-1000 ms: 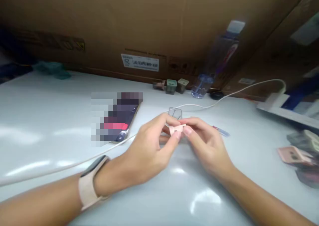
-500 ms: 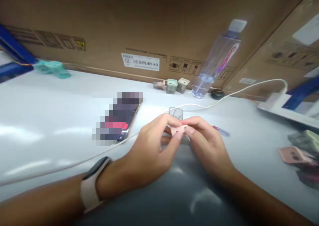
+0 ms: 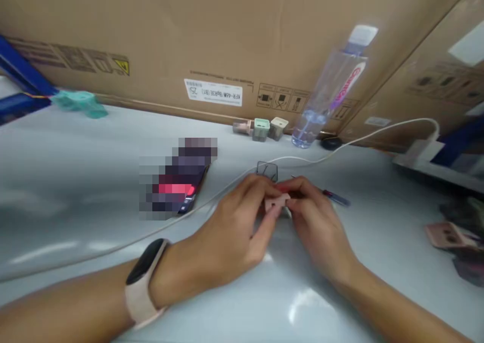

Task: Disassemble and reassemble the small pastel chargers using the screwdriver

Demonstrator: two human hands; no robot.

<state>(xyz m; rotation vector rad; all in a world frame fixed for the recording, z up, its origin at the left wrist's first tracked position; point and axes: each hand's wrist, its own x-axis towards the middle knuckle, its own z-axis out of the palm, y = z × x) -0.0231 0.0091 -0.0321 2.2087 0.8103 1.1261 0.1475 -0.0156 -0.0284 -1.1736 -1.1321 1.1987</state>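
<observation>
Near the middle of the table, my left hand (image 3: 236, 227) pinches a small pink plastic piece (image 3: 279, 202) with a dark hole in it, held between thumb and fingers. My right hand (image 3: 321, 222) is closed at the piece's right end, thumb and fingertips against it. A patch of red shows between the fingertips; what it is I cannot make out. Just beyond the hands stands a clear grey plastic box (image 3: 267, 171), partly hidden by my fingers. A slim dark tool or pen (image 3: 336, 197) lies right of my right hand.
Along the back stand small two-part plastic containers with a mint top (image 3: 261, 129) and a cream top (image 3: 278, 128). A water bottle (image 3: 327, 98) leans by the cardboard box (image 3: 159, 25). A phone (image 3: 181, 181), a white cable (image 3: 151, 232) and pink parts (image 3: 446, 235) lie around.
The pink piece has turned slightly, showing more of its face and a hole. Both hands stay nearly in place, with small finger shifts. The picture is sharper and the lighting differs.
</observation>
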